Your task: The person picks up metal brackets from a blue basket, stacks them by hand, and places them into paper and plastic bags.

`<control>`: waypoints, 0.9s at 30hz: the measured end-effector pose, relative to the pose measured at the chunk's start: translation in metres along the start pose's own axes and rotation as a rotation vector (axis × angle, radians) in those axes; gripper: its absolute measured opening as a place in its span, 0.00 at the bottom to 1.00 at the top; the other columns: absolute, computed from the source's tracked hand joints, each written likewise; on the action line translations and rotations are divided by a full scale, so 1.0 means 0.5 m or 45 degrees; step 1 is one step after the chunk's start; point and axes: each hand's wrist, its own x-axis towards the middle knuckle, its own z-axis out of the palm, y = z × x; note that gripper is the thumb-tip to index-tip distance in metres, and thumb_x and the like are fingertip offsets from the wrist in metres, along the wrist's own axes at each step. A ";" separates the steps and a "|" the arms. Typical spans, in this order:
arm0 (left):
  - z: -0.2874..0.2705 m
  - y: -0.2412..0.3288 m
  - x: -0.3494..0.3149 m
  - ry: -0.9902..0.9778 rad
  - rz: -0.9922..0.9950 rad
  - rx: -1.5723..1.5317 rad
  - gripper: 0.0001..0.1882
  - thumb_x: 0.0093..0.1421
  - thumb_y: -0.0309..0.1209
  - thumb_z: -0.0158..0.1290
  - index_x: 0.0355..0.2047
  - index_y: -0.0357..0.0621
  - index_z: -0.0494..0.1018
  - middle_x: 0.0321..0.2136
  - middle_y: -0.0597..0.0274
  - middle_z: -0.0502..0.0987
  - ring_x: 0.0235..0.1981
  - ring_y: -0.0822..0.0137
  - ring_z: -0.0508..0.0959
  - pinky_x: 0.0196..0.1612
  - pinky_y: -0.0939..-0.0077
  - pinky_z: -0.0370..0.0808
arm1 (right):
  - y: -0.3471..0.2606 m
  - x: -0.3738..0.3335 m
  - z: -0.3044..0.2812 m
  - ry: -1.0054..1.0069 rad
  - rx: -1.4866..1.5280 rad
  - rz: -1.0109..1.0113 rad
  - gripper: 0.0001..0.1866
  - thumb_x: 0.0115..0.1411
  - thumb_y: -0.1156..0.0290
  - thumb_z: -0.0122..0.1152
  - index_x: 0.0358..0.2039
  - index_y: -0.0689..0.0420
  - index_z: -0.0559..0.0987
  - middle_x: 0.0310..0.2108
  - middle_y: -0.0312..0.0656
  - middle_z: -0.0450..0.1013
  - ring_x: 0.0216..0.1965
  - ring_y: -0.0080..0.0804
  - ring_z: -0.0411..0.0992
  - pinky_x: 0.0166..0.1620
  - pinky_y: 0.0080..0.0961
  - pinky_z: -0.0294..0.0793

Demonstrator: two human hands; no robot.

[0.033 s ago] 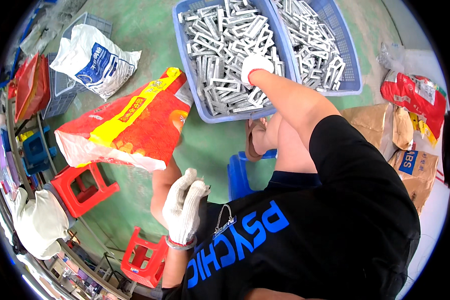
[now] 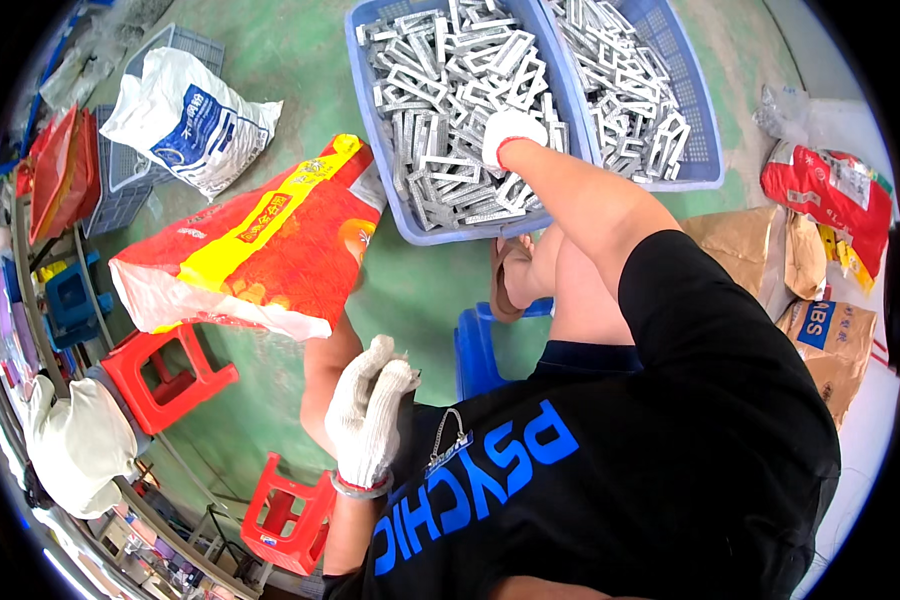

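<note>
My right hand (image 2: 513, 135), in a white knitted glove with a red cuff, reaches into a blue plastic crate (image 2: 370, 150) full of silver metal frames (image 2: 450, 170). Its fingers point down and away, so what they touch is hidden. My left hand (image 2: 367, 415), also gloved, is raised beside my black shirt, fingers bent and pressed together. A dark patch shows beside those fingers; I cannot make out whether it is something held. Between the left hand and the crate stands a red and yellow sack (image 2: 270, 250), its pale edge toward me.
A second blue crate (image 2: 705, 130) of similar frames adjoins on the right. To the left are a white sack (image 2: 195, 125), grey crates (image 2: 120, 210) and red stools (image 2: 165, 380) (image 2: 290, 515). Brown paper sacks (image 2: 735, 240) and a red bag (image 2: 830, 195) lie at the right.
</note>
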 end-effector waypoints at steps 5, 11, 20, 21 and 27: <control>-0.012 -0.001 -0.009 -0.022 0.071 0.037 0.17 0.64 0.22 0.53 0.53 0.28 0.69 0.38 0.56 0.78 0.36 0.70 0.78 0.43 0.78 0.77 | 0.048 0.004 0.023 -0.309 0.608 0.145 0.26 0.43 0.62 0.72 0.43 0.61 0.82 0.41 0.54 0.78 0.40 0.46 0.79 0.39 0.43 0.80; -0.025 -0.008 -0.029 -0.025 0.109 0.068 0.19 0.63 0.24 0.56 0.52 0.28 0.70 0.39 0.56 0.78 0.37 0.70 0.78 0.43 0.79 0.76 | 0.075 -0.040 0.034 -0.517 1.520 0.006 0.17 0.49 0.69 0.70 0.38 0.65 0.81 0.31 0.50 0.77 0.27 0.45 0.77 0.24 0.44 0.80; -0.002 -0.006 -0.014 -0.234 0.220 -0.181 0.39 0.57 0.23 0.61 0.65 0.37 0.55 0.56 0.46 0.66 0.56 0.61 0.70 0.54 0.67 0.73 | 0.039 -0.360 -0.084 -1.120 2.249 -0.714 0.21 0.56 0.74 0.61 0.50 0.65 0.72 0.33 0.47 0.76 0.27 0.36 0.76 0.24 0.35 0.79; 0.000 0.013 -0.028 -0.260 0.311 -0.093 0.48 0.54 0.23 0.63 0.69 0.42 0.46 0.62 0.42 0.58 0.59 0.57 0.67 0.57 0.64 0.71 | 0.037 -0.405 -0.106 -1.200 2.177 -0.793 0.24 0.55 0.75 0.61 0.53 0.64 0.70 0.35 0.46 0.76 0.30 0.36 0.76 0.28 0.37 0.80; 0.011 0.090 -0.071 -0.486 0.821 0.101 0.57 0.49 0.22 0.67 0.70 0.39 0.39 0.67 0.43 0.50 0.68 0.51 0.55 0.64 0.58 0.61 | 0.010 -0.566 -0.102 -1.129 2.240 -1.101 0.29 0.52 0.68 0.65 0.53 0.66 0.70 0.32 0.48 0.76 0.28 0.36 0.78 0.21 0.28 0.81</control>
